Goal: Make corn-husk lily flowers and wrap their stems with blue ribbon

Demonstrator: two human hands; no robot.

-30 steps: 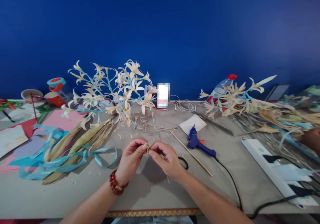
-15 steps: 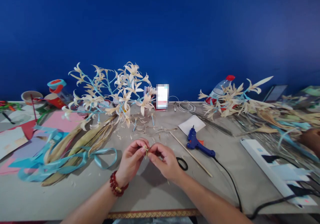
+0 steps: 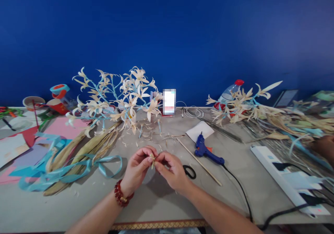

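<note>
Between the fingertips of both hands is a small pale yellow-green piece (image 3: pixel 152 162), which looks like folded dry husk. My left hand (image 3: pixel 137 166), with a red bead bracelet at the wrist, pinches it from the left. My right hand (image 3: pixel 172 171) has thumb and fingers closed on its other side. Part of the piece is hidden by the fingers. Black scissor handles (image 3: pixel 189 171) show beside my right hand, which covers the rest of them. Past the hands, thin scraps (image 3: pixel 146 136) are scattered on the grey table (image 3: pixel 167 209).
Cream husk flowers (image 3: pixel 138 91) on blue stems stand at the back left. Blue ribbon (image 3: pixel 78 173) and dry husks (image 3: pixel 91 147) lie left. On the right are a wooden stick (image 3: pixel 200 163), a blue glue gun (image 3: pixel 207 150), a power strip (image 3: pixel 276 178) and another person's hand (image 3: pixel 325 148).
The small pale piece has turned slightly between my fingertips and shows more of itself. Both hands stay in nearly the same place.
</note>
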